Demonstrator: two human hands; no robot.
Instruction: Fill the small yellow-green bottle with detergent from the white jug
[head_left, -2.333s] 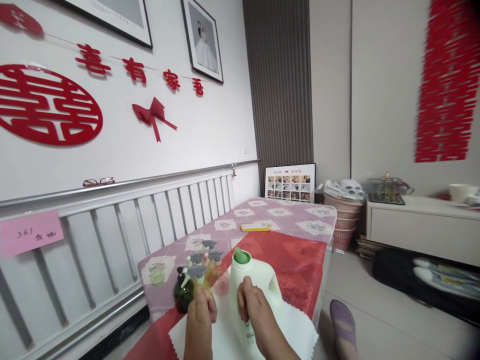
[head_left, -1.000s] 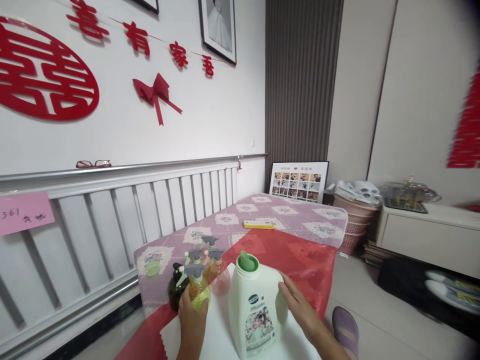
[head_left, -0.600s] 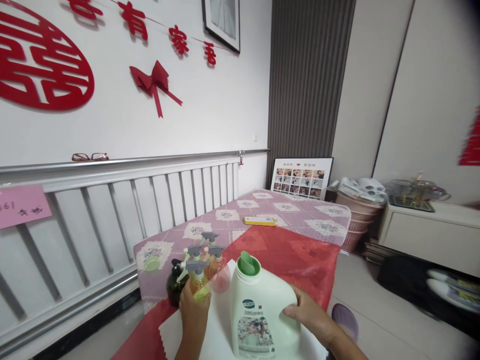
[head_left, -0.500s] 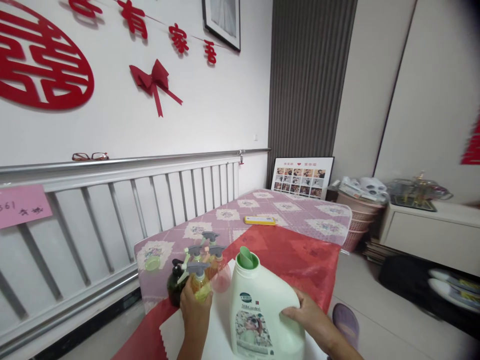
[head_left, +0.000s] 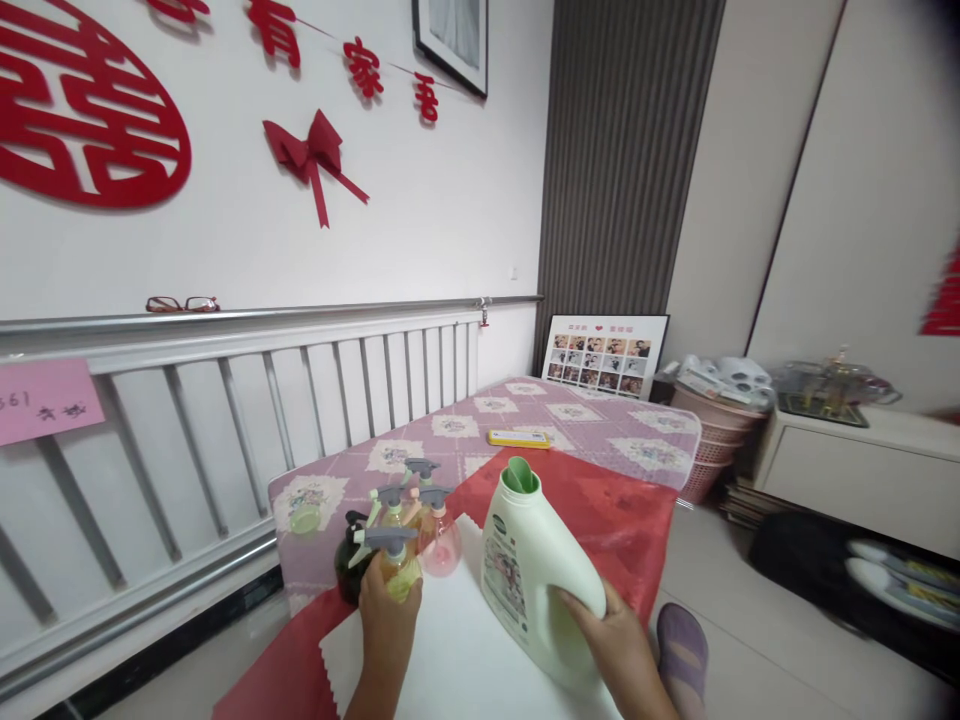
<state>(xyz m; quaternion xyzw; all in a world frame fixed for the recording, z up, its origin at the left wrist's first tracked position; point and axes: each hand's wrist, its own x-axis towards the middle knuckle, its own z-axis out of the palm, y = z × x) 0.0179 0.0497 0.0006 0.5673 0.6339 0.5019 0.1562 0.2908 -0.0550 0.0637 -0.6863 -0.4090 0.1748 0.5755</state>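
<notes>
Both hands are gripping snugly: left hand [head_left: 388, 612] a spray bottle [head_left: 401, 570] by the mat's [head_left: 450, 660] left edge, right hand [head_left: 621, 638] a jug [head_left: 536, 575] over the mat's right side. Holding the jug tilted is apparently the step; the next is calling for steadiness.

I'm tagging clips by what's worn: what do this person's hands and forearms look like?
The left hand and right hand are ungloved, and no sleeve, watch or bracelet shows on the bare forearms. Both hands are partly hidden, so rings can't be ruled out.
</notes>
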